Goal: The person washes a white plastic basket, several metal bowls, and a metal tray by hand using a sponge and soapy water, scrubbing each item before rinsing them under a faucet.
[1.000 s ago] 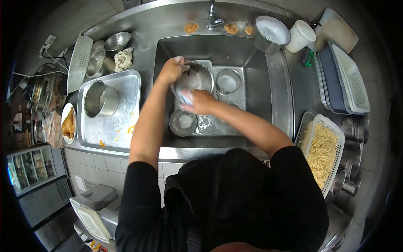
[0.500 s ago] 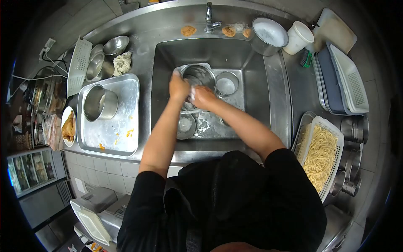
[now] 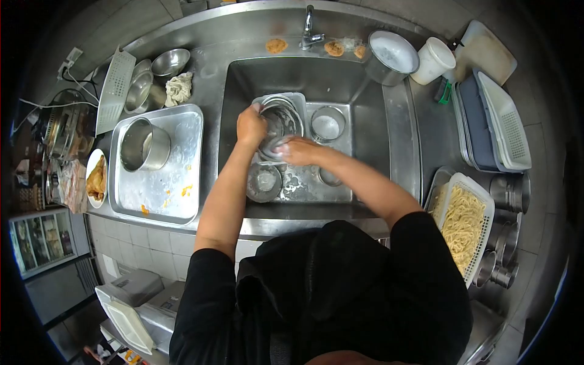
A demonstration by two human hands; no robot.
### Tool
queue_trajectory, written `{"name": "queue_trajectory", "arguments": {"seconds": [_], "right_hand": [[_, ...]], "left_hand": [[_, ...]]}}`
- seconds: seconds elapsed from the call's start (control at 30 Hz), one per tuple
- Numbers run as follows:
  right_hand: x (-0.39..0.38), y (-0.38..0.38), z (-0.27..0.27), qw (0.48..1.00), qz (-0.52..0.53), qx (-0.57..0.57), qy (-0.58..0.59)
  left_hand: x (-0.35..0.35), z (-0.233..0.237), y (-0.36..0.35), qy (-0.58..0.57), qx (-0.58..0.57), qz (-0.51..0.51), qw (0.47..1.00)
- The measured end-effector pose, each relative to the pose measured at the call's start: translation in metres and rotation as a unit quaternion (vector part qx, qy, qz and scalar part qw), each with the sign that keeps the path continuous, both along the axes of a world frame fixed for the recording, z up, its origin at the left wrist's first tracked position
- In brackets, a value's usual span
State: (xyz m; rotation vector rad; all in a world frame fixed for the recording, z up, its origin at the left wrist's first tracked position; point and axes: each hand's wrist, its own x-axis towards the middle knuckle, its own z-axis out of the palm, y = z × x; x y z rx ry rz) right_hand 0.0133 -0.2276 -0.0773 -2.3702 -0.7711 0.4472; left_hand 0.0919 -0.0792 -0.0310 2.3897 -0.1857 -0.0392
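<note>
Now the right hand (image 3: 299, 151) sits farther from left hand (image 3: 251, 126).

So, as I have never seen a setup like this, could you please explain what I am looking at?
There is no machine here: a person works with two bare hands. The view comes from one camera worn on the head, looking forward and down, so its wide lens bends the edges.

The left hand grips the rim of a metal pot in the sink. The right hand is at the pot's near side; blur hides whether it holds anything.

Smaller pots stand in the sink too. On the counter, a tray with another pot is on the left, and a basket of noodles on the right.
</note>
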Motion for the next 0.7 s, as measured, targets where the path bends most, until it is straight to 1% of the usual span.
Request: {"name": "queue_trajectory", "arguments": {"seconds": [0.03,0.07,0.1,0.13,0.17,0.2,0.23,0.27,0.3,0.33,0.4,0.43,0.47,0.53,0.57,0.6,0.63,0.67,0.7], "right_hand": [[0.006,-0.010,-0.004,0.980,0.051,-0.158,-0.111],[0.009,-0.012,-0.010,0.980,0.048,-0.157,-0.109],[0.014,-0.010,-0.007,0.979,-0.059,-0.152,-0.120],[0.016,-0.008,-0.004,0.967,-0.164,-0.147,-0.130],[0.012,-0.003,-0.003,0.948,-0.182,-0.177,-0.192],[0.010,0.003,-0.011,0.948,-0.181,-0.178,-0.193],[0.008,0.012,-0.023,0.961,-0.129,-0.223,-0.103],[0.007,0.020,-0.034,0.961,-0.078,-0.265,-0.013],[0.004,0.030,-0.030,0.978,-0.161,-0.127,0.027],[0.007,0.036,-0.026,0.978,-0.164,-0.125,0.028],[0.009,0.044,-0.021,0.966,-0.249,0.022,-0.069],[0.011,0.039,-0.017,0.943,-0.312,0.004,-0.119],[0.012,0.031,-0.013,0.932,-0.331,-0.009,-0.150],[0.015,0.018,-0.011,0.938,-0.221,-0.139,-0.228],[0.009,0.019,-0.011,0.938,-0.220,-0.142,-0.228],[-0.001,0.023,0.003,0.959,-0.180,-0.189,-0.113],[-0.006,0.027,0.010,0.963,-0.136,-0.232,0.004],[-0.003,0.033,0.007,0.963,-0.134,-0.232,0.003],[0.000,0.041,0.007,0.982,-0.150,-0.111,-0.027]], "left_hand": [[0.000,0.000,0.000,0.007,0.062,-0.050,0.997],[-0.001,-0.001,0.000,0.014,0.123,-0.101,0.987],[-0.003,0.005,-0.006,0.009,0.149,-0.127,0.981],[-0.004,0.011,-0.010,0.008,0.150,-0.129,0.980],[-0.006,0.016,-0.013,0.007,0.111,-0.133,0.985],[-0.007,0.020,-0.015,0.004,0.072,-0.134,0.988],[-0.011,0.019,-0.016,0.004,0.072,-0.133,0.988],[-0.016,0.018,-0.015,0.005,0.031,-0.099,0.995],[-0.020,0.016,-0.016,0.007,-0.010,-0.065,0.998],[-0.021,0.008,-0.016,0.007,-0.009,-0.068,0.998],[-0.027,-0.002,-0.014,0.006,-0.078,-0.038,0.996],[-0.027,-0.004,-0.012,0.008,-0.075,-0.038,0.996],[-0.026,-0.004,-0.010,0.011,-0.078,-0.038,0.996],[-0.025,0.003,-0.007,0.013,-0.084,-0.038,0.996],[-0.025,0.006,-0.006,0.022,-0.082,-0.031,0.996],[-0.025,0.009,-0.007,0.031,-0.083,-0.023,0.996],[-0.028,0.006,-0.007,0.030,-0.085,-0.020,0.996],[-0.032,0.001,-0.008,0.017,-0.087,-0.027,0.996],[-0.035,0.001,-0.009,0.004,-0.089,-0.035,0.995]]}}
